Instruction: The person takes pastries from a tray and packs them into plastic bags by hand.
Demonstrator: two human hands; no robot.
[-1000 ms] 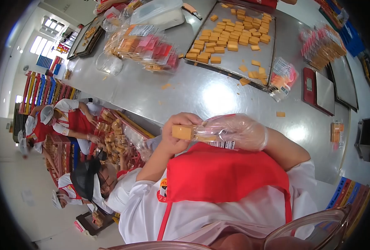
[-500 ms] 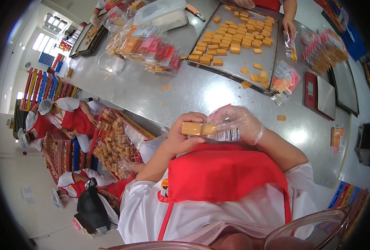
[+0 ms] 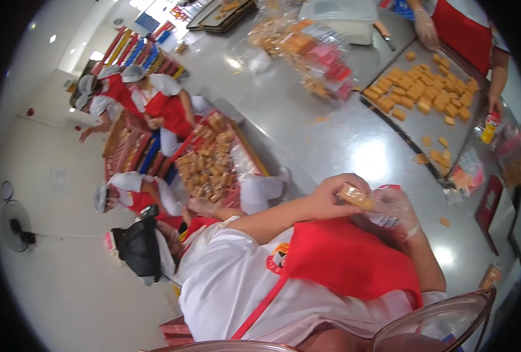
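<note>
Packet (image 3: pixel 354 196) of biscuits in clear film, held between the two hands in front of the red apron (image 3: pixel 354 258), as seen in the head view. The left hand (image 3: pixel 338 199), ungloved, grips the biscuit-filled end, thumb and fingers closed on opposite sides. The right hand (image 3: pixel 396 216), in a transparent glove, has its fingers closed around the loose, printed end of the same wrapper, where a red patch shows. Both hands are raised near the edge of the metal table (image 3: pixel 287 126).

Beyond them, a dark-rimmed tray (image 3: pixel 405 141) carries loose rectangular biscuits (image 3: pixel 422 88), most of them grouped toward its far side. Left of the tray lies a heap of packaged goods (image 3: pixel 319 53), with a lidded plastic container (image 3: pixel 339 13) just behind. At the tray's far side stands a co-worker (image 3: pixel 463 35), with one gloved hand over its far corner and the other holding a red and yellow wrapper (image 3: pixel 490 127). To the left, beside other co-workers, a red crate (image 3: pixel 250 154) holds many wrapped packets (image 3: pixel 204 170).
</note>
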